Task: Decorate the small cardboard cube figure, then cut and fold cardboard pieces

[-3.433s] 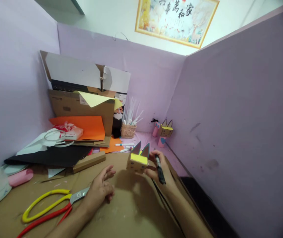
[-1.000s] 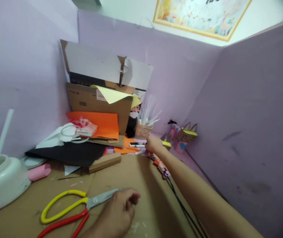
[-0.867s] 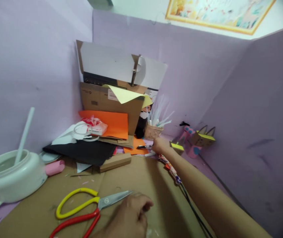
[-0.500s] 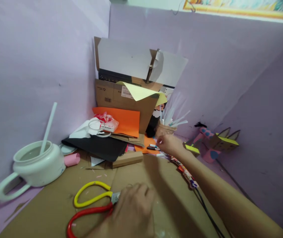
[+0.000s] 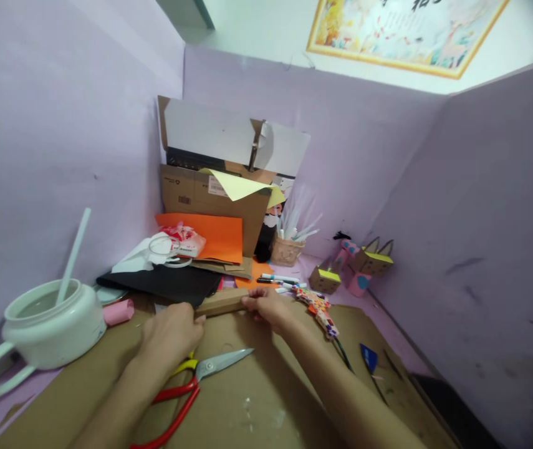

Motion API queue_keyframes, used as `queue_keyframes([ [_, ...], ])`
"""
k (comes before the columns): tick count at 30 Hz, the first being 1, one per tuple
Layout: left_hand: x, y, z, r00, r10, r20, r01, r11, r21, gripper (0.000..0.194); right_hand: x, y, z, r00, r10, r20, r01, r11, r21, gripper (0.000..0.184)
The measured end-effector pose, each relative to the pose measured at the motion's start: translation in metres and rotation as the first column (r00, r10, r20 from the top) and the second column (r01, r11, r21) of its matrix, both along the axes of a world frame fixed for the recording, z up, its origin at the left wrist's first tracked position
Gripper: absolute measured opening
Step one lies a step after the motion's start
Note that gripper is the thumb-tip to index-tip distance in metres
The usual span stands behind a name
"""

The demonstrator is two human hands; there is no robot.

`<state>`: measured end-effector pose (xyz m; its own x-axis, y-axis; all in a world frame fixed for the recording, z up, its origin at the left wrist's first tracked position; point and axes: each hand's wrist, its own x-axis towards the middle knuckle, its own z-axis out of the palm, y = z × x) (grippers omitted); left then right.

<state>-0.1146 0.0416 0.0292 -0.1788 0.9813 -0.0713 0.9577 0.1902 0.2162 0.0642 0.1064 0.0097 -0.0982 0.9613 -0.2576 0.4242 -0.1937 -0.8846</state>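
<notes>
There are two eared boxes [image 5: 325,282] [image 5: 374,263], one cardboard strip [image 5: 222,302], one pair of scissors [image 5: 207,368] and one pot [image 5: 60,337].

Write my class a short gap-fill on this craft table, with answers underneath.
1. The right hand touches the ____ end of the long cardboard piece.
2. One handle of the scissors is red; the other is ____.
3. The pot with a pale stick in it is ____.
4. The sheet behind the red-and-white packet is ____.

Answers: right; yellow; white; orange
</notes>
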Motion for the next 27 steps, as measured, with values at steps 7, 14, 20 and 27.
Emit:
queue_keyframes([
  [7,0.001,0.005,0.007,0.986,-0.047,0.159,0.046,0.999,0.009,0.043,0.024,-0.031,0.009,0.927,-0.086,-0.365,0.108,0.993,0.042,0.025],
  [14,0.027,-0.002,-0.011,0.697,-0.186,0.693,0.034,0.973,0.227,0.059,0.066,-0.086,0.006,0.792,-0.181,-0.583,0.244,0.969,0.031,0.045],
  [20,0.052,-0.012,-0.019,0.142,-0.045,0.989,-0.028,0.998,0.050,0.049,0.059,-0.106,-0.010,0.719,-0.188,-0.669,0.263,0.965,0.011,0.050],
  [27,0.060,-0.016,-0.018,-0.036,-0.023,0.999,-0.016,1.000,0.022,0.035,0.061,-0.111,-0.011,0.737,-0.092,-0.669,0.128,0.992,0.005,0.051],
])
